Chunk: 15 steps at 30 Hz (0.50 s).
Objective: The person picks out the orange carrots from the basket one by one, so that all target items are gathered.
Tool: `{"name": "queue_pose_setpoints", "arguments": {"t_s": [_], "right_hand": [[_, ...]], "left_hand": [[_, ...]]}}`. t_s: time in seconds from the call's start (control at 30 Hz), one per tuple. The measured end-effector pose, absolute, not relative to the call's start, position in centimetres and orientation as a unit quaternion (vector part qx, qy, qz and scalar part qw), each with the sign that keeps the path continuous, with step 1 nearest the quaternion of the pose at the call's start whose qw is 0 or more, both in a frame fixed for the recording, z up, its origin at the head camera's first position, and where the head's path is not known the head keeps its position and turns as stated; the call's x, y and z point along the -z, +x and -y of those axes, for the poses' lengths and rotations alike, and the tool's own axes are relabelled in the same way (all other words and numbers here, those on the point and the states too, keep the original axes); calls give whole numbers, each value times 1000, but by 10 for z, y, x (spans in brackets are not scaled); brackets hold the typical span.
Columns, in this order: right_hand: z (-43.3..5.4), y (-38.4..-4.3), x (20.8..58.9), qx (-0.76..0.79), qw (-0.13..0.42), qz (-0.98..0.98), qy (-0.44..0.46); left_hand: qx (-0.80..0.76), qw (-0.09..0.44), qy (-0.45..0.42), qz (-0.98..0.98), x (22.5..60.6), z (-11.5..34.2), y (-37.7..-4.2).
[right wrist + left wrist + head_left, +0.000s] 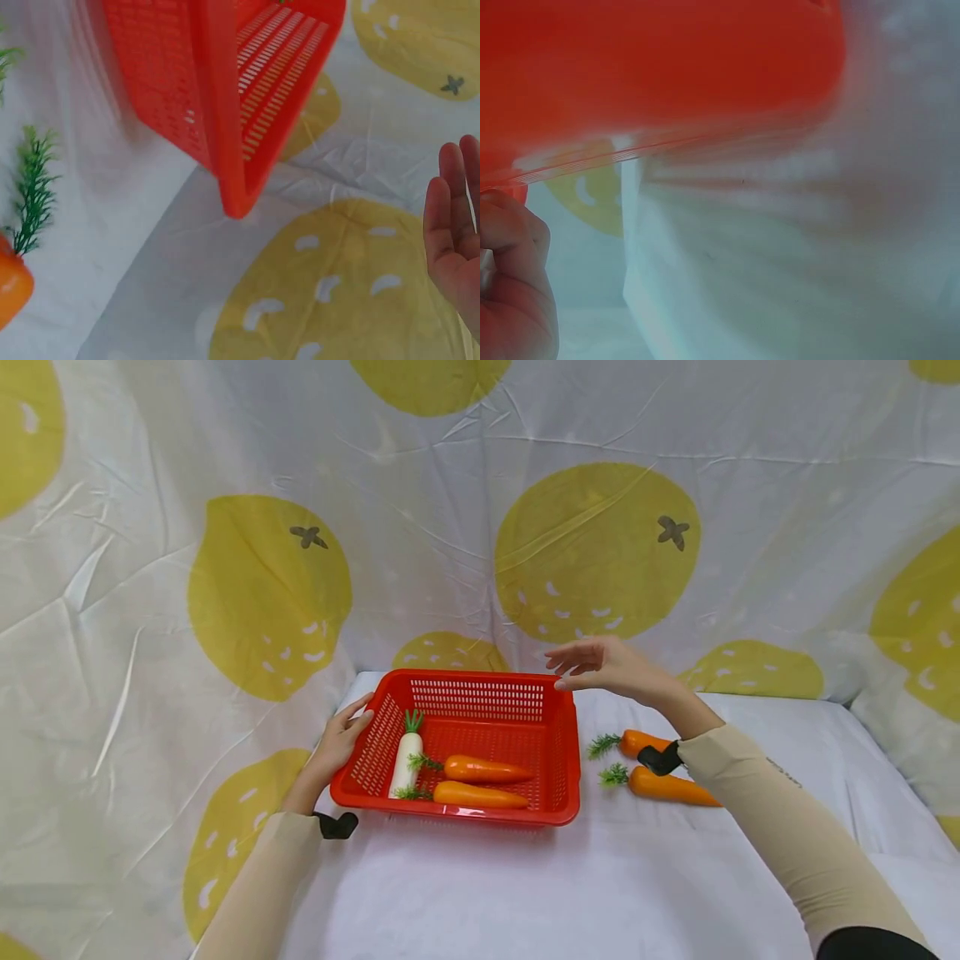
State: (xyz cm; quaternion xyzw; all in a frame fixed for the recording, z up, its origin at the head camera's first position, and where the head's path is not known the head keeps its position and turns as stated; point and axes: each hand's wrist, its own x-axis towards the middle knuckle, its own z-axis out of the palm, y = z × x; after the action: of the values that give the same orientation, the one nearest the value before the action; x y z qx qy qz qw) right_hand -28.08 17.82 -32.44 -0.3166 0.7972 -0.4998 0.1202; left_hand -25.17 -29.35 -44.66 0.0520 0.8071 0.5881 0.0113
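A red plastic basket (pixel 480 810) with slotted walls stands on the white-covered table. My left hand (pixel 339 739) grips its left rim; the left wrist view shows that hand (pixel 514 277) with bent fingers under the basket's red side (pixel 660 60). In the basket lie a white radish (pixel 406 767) with a green top and two carrots, one behind (pixel 486 769) and one in front (pixel 480 795). Over the back right corner my right hand (pixel 603 667) hovers with loosely extended fingers, holding nothing. The right wrist view shows it (pixel 457 247) apart from the basket (pixel 217 90).
Two more carrots lie right of the basket, the rear one (pixel 643 742) partly under my right wrist and the nearer one (pixel 667 787) partly behind the sleeve. A lemon-print cloth (pixel 420 560) hangs behind the table (pixel 480 885) and at its sides.
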Motion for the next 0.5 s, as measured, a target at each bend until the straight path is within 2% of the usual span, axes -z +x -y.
{"name": "queue_pose_setpoints", "arguments": {"t_s": [0.5], "right_hand": [[-92, -303, 351, 529, 148, -772, -320]], "left_hand": [[-587, 14, 48, -808, 444, 291, -250]]}}
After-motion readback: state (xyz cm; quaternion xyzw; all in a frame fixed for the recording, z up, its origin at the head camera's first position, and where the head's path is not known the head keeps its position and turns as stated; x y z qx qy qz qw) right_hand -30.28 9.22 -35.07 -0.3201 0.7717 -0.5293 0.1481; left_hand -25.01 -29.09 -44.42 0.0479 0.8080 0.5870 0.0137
